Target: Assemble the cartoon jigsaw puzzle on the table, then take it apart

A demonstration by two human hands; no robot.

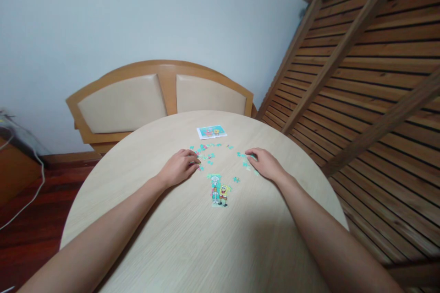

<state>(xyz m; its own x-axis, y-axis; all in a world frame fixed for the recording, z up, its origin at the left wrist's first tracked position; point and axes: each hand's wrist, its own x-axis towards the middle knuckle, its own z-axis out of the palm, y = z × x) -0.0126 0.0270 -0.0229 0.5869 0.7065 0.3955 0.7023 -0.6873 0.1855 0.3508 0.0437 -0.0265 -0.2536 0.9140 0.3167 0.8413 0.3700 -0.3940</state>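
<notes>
While L hand [182,166] & R hand [265,163] sit apart, both curled near loose pcs [202,147] (can't tell if any pinched), joined pcs [223,193] lie btwn, nearer side; best slide loose pcs flat on counter [168,252], clear of joined pcs.

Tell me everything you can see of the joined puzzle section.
The joined puzzle section lies flat on the pale round table, nearer the person than most loose pieces. Its outline is uneven; it looks like thin printed card. It shows a tall pale figure at left and a yellow, squarish one at lower right. Neither the left hand nor the right hand touches it.
</notes>
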